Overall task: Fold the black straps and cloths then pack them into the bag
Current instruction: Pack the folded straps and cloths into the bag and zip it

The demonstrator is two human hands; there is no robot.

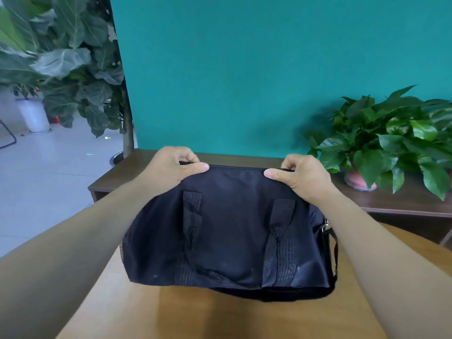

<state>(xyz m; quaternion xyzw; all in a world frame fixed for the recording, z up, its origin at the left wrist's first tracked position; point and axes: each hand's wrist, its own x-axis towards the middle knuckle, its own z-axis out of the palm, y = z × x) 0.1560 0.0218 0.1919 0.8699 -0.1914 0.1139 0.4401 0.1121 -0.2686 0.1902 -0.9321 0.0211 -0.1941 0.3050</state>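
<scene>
A black bag (230, 231) lay on its side across the light wooden tabletop (220, 316), its near side sloping up toward the far top edge. Both hands held that top edge. The left hand (171, 167) pinched the left end of the edge, thumb lying flat along the near face of the fabric and the fingers curled over the far side, so its grip was closed on the bag. The right hand (300, 176) did the same at the right end, thumb pointing inward along the fabric and fingers curled behind, its grip likewise closed on the bag. The two hands were well apart, with the edge stretched fairly straight between them.

Two black webbing handle straps (193, 216) ran down the near face of the bag, one toward the left and one toward the right, and met in a slack loop near the bottom edge. At the bag's right end a metal clip (326, 226) joined a shoulder strap (335, 255) that hung down along that side.

Behind the tabletop stood a darker wooden cabinet (403, 204) against a teal wall (244, 69), with a leafy potted plant (386, 143) on it at the right. A large-leaved plant (63, 57) stood at the left over a pale tiled floor (49, 172)
</scene>
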